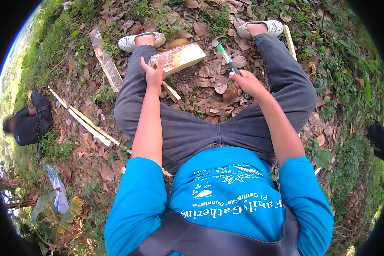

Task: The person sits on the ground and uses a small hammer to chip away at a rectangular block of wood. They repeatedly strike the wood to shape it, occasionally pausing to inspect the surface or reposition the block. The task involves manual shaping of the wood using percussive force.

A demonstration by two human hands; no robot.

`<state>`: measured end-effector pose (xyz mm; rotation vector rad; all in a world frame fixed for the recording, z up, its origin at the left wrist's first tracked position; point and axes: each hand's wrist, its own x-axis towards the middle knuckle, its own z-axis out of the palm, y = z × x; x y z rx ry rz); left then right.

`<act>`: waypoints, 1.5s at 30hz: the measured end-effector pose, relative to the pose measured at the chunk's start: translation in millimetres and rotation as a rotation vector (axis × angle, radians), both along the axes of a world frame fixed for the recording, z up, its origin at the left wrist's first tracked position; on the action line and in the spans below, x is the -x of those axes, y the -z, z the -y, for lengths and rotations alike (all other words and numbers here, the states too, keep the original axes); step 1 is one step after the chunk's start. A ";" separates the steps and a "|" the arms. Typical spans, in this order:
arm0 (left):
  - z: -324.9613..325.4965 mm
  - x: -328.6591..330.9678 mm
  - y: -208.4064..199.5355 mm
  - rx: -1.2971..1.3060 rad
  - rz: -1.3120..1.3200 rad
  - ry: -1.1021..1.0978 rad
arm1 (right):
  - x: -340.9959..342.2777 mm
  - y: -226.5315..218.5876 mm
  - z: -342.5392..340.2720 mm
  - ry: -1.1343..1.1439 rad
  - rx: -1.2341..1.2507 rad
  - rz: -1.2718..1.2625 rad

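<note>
My left hand (pixel 153 73) is at the left end of a thick wooden block (pixel 184 59), with the block's corner between its spread thumb and fingers; some fingers are hidden. The block has a rough brown upper face and a pale cut side. It sits tilted between my feet, right of my left shoe. My right hand (pixel 246 84) is closed around the dark grip of a hammer (pixel 224 53) with a green upper handle. The hammer's metal head points away from me, a short way right of the block and apart from it. Beneath the block's near end a narrow wood strip (pixel 171 91) sticks out.
A rough plank (pixel 106 59) lies left of my left leg. Long split strips (pixel 88 122) stretch across the leaves farther left. Another pale strip (pixel 289 42) is beside my right shoe (pixel 274 28). A person (pixel 33 121) in dark clothes is at far left, near a plastic bag (pixel 59 192).
</note>
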<state>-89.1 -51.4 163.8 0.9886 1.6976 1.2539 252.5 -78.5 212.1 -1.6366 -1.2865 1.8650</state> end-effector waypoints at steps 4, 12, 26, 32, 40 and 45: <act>2.3 -7.9 -10.6 -0.203 -0.321 0.290 | -13.5 -8.0 22.8 0.092 0.069 -0.010; -3.2 -86.8 -56.5 -0.293 -0.741 0.471 | -10.7 62.1 2.7 0.073 -0.023 0.161; 16.1 -104.6 -53.1 -0.275 -0.815 0.383 | -18.6 58.1 9.9 -0.106 0.002 0.227; 44.8 -28.3 -27.3 -0.053 -0.121 0.179 | -1.2 54.8 10.6 -0.059 0.011 0.127; 16.3 -15.6 28.2 0.160 0.093 -0.199 | -21.1 75.5 -1.6 -0.154 -0.073 0.305; 21.1 -21.5 1.4 0.156 0.081 -0.091 | -19.9 11.2 33.7 0.154 -0.297 0.126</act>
